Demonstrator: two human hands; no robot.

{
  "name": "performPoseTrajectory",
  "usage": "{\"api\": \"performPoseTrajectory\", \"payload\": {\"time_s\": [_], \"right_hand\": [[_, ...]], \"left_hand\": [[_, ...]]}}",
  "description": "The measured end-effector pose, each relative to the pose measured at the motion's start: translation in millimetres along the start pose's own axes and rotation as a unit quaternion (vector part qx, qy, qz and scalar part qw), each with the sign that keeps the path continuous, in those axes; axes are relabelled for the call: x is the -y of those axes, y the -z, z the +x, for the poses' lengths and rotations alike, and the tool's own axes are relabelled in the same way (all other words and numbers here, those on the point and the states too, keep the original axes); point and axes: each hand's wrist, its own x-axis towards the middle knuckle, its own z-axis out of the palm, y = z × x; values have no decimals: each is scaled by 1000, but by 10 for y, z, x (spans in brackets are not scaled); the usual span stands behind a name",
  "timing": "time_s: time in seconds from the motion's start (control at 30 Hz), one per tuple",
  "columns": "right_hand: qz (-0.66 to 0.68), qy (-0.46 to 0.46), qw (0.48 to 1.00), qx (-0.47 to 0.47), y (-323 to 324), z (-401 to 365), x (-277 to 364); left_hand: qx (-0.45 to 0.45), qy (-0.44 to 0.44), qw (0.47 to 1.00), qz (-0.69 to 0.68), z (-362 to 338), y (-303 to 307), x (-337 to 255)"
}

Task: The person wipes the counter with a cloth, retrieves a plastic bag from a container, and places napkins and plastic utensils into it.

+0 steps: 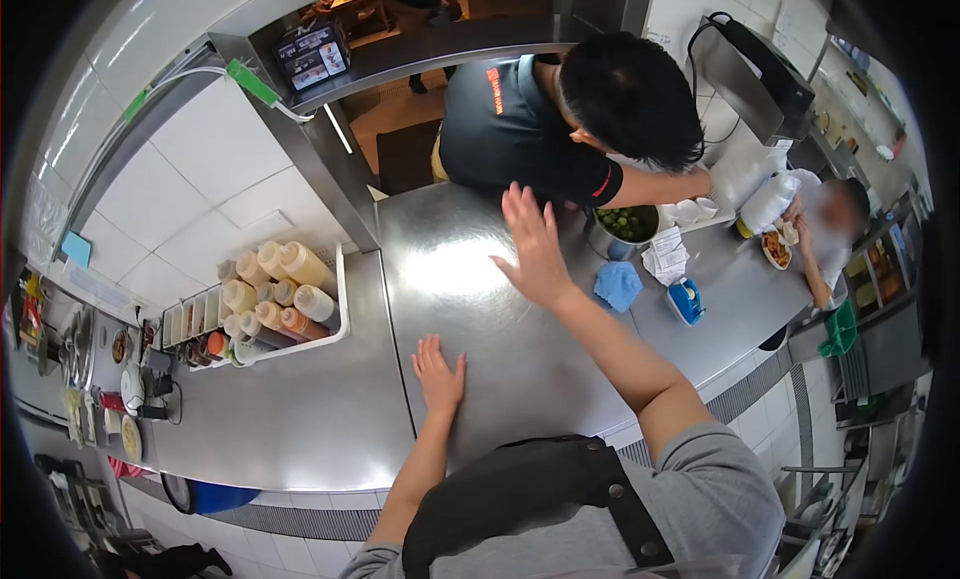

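My left hand (438,375) lies on the stainless steel counter (540,379), fingers stretched out and nothing in it. Raised over the far part of the counter, my right hand (536,247) is spread open and empty, close to the dark shirt of the person opposite. To its right are a folded blue cloth (618,285), a crumpled white paper (665,256) and a small blue-and-white container (686,302). Behind these stands a metal pot (612,245) with green pieces inside.
A person (500,129) leans over the counter, one arm reaching into a white tray (715,219). Another person (830,219) stands at the right end by a dish of food (776,249). White crates of squeeze bottles (308,267) stand at the left by the wall. A screen (312,59) hangs above.
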Motion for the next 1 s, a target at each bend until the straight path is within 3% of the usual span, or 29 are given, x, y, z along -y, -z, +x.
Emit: {"api": "performPoseTrajectory", "payload": {"time_s": [0.17,0.27,0.37,0.5,0.6,0.7,0.83,1.0], "right_hand": [[-32,65,973,-221,458,575,-191],[-162,61,985,14,35,507,-1069],[-122,80,989,4,129,559,-1070],[-8,169,973,-158,576,818,-465],[-16,173,969,-174,380,885,-594],[-131,125,979,-90,-72,837,-1119],[-103,78,987,-100,-353,923,-988],[-91,105,985,-99,-566,973,-811]], "left_hand": [[5,6,1000,14,2,16,-78],[9,5,1000,13,-4,70,-116],[4,4,1000,15,32,42,-98],[6,3,999,32,-3,55,-129],[15,3,999,48,15,56,-152],[13,0,999,51,15,47,-142],[18,4,998,54,-4,57,-159],[18,-1,998,61,22,46,-190]]}}
